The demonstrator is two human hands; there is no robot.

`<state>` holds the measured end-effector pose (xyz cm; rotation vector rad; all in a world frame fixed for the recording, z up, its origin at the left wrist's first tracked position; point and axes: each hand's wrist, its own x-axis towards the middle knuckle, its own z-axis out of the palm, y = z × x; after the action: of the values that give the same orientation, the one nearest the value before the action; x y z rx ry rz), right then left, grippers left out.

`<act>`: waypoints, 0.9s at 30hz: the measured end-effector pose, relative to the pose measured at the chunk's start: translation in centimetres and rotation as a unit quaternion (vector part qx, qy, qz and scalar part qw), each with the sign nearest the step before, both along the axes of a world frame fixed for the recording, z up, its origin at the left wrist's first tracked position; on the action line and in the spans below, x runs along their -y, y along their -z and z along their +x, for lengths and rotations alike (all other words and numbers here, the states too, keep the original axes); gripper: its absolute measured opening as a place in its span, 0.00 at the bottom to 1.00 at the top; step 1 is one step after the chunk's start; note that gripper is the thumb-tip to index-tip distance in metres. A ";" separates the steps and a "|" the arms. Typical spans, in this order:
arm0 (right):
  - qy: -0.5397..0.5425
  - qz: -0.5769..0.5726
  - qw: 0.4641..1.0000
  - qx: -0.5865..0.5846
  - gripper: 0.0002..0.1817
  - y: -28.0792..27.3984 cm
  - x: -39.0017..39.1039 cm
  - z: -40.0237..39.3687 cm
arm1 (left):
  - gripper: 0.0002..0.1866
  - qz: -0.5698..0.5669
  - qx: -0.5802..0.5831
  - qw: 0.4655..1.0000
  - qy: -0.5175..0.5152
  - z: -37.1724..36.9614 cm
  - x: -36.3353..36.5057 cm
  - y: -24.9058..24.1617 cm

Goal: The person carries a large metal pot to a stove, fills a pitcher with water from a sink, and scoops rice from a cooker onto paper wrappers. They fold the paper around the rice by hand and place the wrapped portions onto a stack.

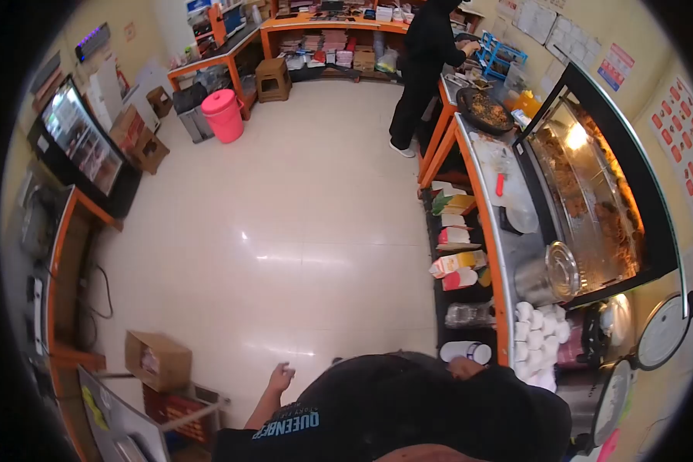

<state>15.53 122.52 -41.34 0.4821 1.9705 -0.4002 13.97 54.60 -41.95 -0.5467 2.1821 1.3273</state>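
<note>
The white tub (460, 351) looks plastic, the floor (285, 192) glossy, the shirt (393, 400) cloth

"Where's the right hand (463, 369)?"
"Just beside the white jar (467, 352); whether they touch, I can't tell. White rounded items (537, 339) lie on the surface (518, 250) to that hand's right."
"And the left hand (282, 375)?"
"Over the floor (285, 192), fingers loosely bent, with a cardboard box (172, 367) well to its left."

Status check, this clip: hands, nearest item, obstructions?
Left hand loosely open, nothing visible in it. Right hand by white jar, grip unclear. Person ahead, clear of both hands.
</note>
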 end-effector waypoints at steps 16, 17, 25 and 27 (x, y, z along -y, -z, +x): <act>-0.157 0.017 0.986 -0.063 0.27 7.9 2.9 -62.6 | 0.27 -0.166 0.024 0.985 0.051 -32.3 9.2 -3.6; -0.153 0.026 0.975 -0.160 0.28 7.0 4.4 -72.1 | 0.27 -0.166 0.071 0.983 0.034 -32.0 8.8 -2.8; -0.005 -0.351 0.776 -0.524 0.22 -25.1 28.3 -115.6 | 0.32 -0.081 0.180 0.980 -0.026 -54.3 10.1 2.2; 0.083 -0.436 0.771 -0.458 0.21 -22.0 28.6 -117.8 | 0.33 -0.086 0.169 0.981 0.028 -63.2 12.9 4.1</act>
<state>-102.29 93.95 -19.39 -0.2277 2.3033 -1.8378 -49.27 41.71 -46.09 -0.7154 2.0203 0.9422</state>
